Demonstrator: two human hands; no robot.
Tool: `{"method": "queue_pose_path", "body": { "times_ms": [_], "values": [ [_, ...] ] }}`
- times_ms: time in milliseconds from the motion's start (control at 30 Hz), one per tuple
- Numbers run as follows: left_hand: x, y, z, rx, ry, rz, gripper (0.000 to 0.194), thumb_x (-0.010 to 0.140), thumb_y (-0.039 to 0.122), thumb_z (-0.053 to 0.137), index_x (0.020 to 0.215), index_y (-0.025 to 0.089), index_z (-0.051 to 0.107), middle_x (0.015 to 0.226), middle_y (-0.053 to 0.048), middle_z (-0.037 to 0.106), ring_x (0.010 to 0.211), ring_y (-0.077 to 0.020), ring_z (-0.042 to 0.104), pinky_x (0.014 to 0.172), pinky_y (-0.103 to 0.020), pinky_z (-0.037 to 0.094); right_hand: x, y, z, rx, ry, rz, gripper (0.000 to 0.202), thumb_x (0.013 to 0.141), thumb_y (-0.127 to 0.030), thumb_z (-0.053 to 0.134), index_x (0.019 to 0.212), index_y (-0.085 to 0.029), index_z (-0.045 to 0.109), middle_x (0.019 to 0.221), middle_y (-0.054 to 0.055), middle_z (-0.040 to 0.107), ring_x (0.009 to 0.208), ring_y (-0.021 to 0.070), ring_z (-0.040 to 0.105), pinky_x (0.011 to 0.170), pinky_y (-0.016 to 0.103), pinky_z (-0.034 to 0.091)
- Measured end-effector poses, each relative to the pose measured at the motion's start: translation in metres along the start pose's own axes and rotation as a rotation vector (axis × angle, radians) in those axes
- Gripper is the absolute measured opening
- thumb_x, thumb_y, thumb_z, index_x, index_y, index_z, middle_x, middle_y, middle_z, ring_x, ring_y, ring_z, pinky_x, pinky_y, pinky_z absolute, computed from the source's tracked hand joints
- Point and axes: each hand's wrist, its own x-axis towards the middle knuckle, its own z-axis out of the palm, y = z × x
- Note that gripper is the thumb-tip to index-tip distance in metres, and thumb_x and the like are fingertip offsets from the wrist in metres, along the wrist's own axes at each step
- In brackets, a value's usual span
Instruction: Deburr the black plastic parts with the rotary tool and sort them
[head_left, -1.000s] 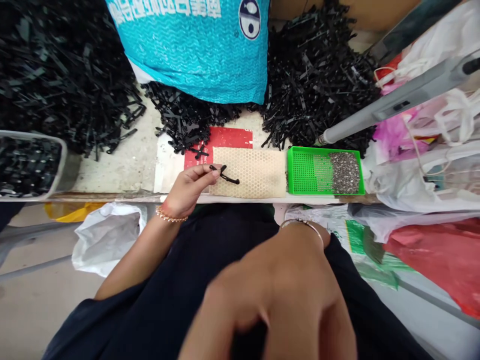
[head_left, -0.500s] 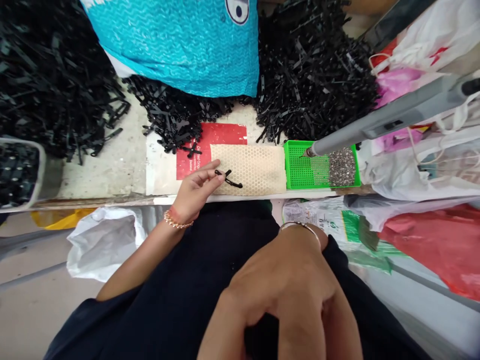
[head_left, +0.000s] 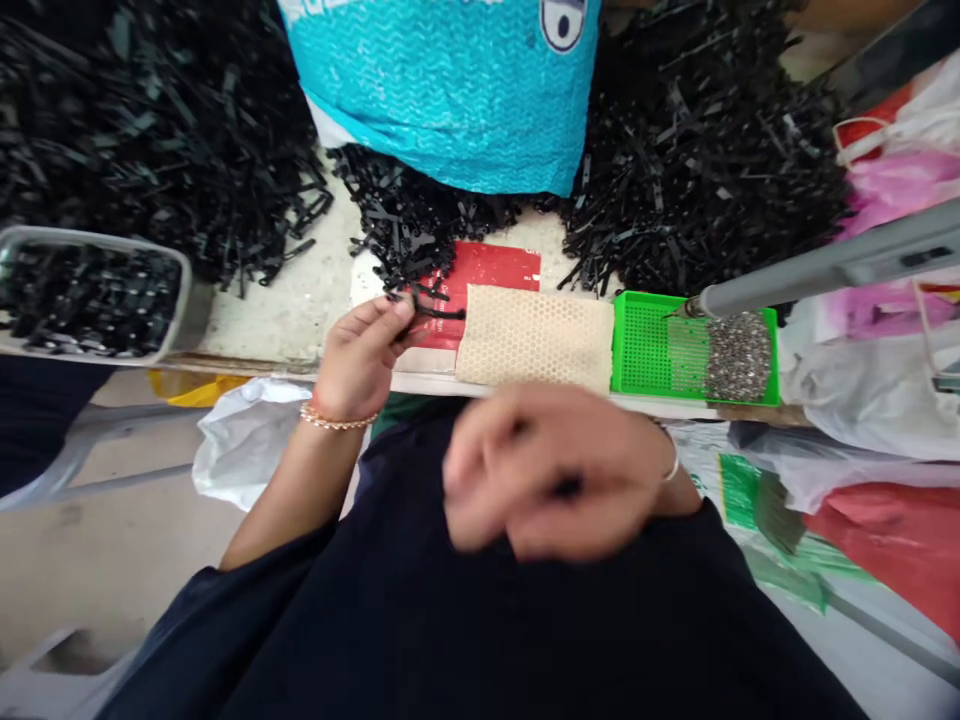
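My left hand [head_left: 367,350] pinches a thin black plastic part [head_left: 442,314] over the red card [head_left: 495,265], by the small heap of black parts [head_left: 405,235]. My right hand [head_left: 555,470] hangs in front of my body, below the beige honeycomb mat [head_left: 536,335]; it is smeared by motion, and whether it holds anything cannot be made out. To the right of the mat lies a green tray [head_left: 641,345] with small metal screws [head_left: 739,355] in its right part. The tip of a grey electric screwdriver [head_left: 810,270] is over the tray.
Large heaps of black parts [head_left: 150,130] lie at the back left and back right [head_left: 712,150]. Between them is a blue bag [head_left: 450,100]. A clear tub [head_left: 184,310] of black parts stands at the left edge. Plastic bags [head_left: 900,540] hang at the lower right.
The view has shifted, so the bench things appear further right. My left hand has moved left off the mat towards the small heap. My right hand has moved away from the camera towards the bench edge.
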Motion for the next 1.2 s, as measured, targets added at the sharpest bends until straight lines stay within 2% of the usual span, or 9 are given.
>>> {"method": "queue_pose_path", "body": {
  "times_ms": [67,133,233,333,467,600,700,867,1200],
  "values": [
    [0.005,0.014,-0.017,-0.015,0.075,0.001,0.027,0.076,0.034,0.095,0.078,0.022,0.071,0.083,0.001,0.078,0.083,-0.0148,0.076,0.072,-0.022,0.059,0.023,0.032,0.002,-0.006,0.018,0.107,0.038,0.108,-0.045,0.049,0.131,-0.030,0.076,0.125,0.005,0.075,0.103,0.0172,0.070,0.094,0.035,0.060],
    [0.008,0.023,-0.033,-0.003,0.132,0.003,0.026,0.077,0.033,0.094,0.078,0.022,0.070,0.081,0.001,0.077,0.082,-0.0141,0.077,0.064,-0.017,0.056,0.047,0.068,0.014,-0.124,0.051,0.247,0.035,0.107,-0.029,0.050,0.134,-0.023,0.072,0.129,0.008,0.073,0.108,0.0199,0.068,0.099,0.037,0.057],
    [0.007,0.026,-0.049,0.010,0.148,-0.013,0.026,0.076,0.034,0.093,0.076,0.021,0.071,0.078,0.001,0.077,0.078,-0.0127,0.077,0.059,-0.015,0.053,0.080,0.113,0.040,-0.385,-0.139,0.345,0.041,0.104,-0.014,0.052,0.139,-0.021,0.071,0.135,0.010,0.072,0.119,0.0269,0.064,0.101,0.042,0.051],
    [0.003,0.020,-0.056,0.034,0.109,-0.048,0.029,0.070,0.036,0.095,0.074,0.019,0.072,0.073,-0.001,0.076,0.068,-0.0118,0.074,0.056,-0.015,0.052,0.100,0.133,0.061,-0.533,-0.279,0.354,0.044,0.104,-0.007,0.046,0.137,-0.021,0.073,0.134,0.011,0.074,0.117,0.0292,0.064,0.093,0.042,0.051],
    [0.002,0.014,-0.057,0.086,0.040,-0.079,0.035,0.064,0.040,0.098,0.073,0.017,0.074,0.069,-0.003,0.074,0.060,-0.0134,0.072,0.053,-0.018,0.052,0.112,0.135,0.071,-0.603,-0.296,0.350,0.037,0.104,-0.006,0.049,0.123,-0.019,0.078,0.123,0.013,0.079,0.108,0.0284,0.065,0.085,0.040,0.051],
    [0.003,0.012,-0.052,0.089,-0.062,-0.115,0.040,0.060,0.044,0.103,0.074,0.016,0.077,0.067,-0.004,0.074,0.059,-0.0136,0.071,0.052,-0.019,0.051,0.113,0.136,0.062,-0.568,-0.277,0.354,0.040,0.100,-0.004,0.056,0.132,-0.020,0.074,0.119,0.011,0.079,0.111,0.0277,0.065,0.091,0.040,0.052],
    [0.001,0.011,-0.044,0.078,-0.173,-0.151,0.041,0.060,0.047,0.103,0.075,0.017,0.080,0.069,-0.005,0.076,0.060,-0.0143,0.071,0.055,-0.020,0.054,0.103,0.137,0.048,-0.265,-0.191,0.369,0.042,0.097,-0.008,0.064,0.135,-0.022,0.071,0.114,0.007,0.077,0.102,0.0218,0.067,0.093,0.038,0.055],
    [-0.001,0.007,-0.023,0.088,-0.370,-0.207,0.039,0.066,0.050,0.101,0.077,0.017,0.083,0.069,-0.008,0.077,0.059,-0.0160,0.071,0.057,-0.024,0.059,0.069,0.119,0.033,0.457,0.039,0.488,0.044,0.088,-0.041,0.085,0.122,-0.020,0.069,0.110,0.004,0.075,0.093,0.0151,0.069,0.084,0.031,0.061],
    [-0.002,-0.001,0.005,0.136,-0.479,-0.235,0.036,0.067,0.050,0.101,0.077,0.018,0.085,0.070,-0.009,0.079,0.060,-0.0161,0.074,0.059,-0.023,0.062,0.028,0.105,0.028,0.746,0.169,0.582,0.051,0.078,-0.045,0.093,0.117,-0.020,0.071,0.119,0.005,0.075,0.098,0.0137,0.071,0.092,0.030,0.062]
  ]
}}
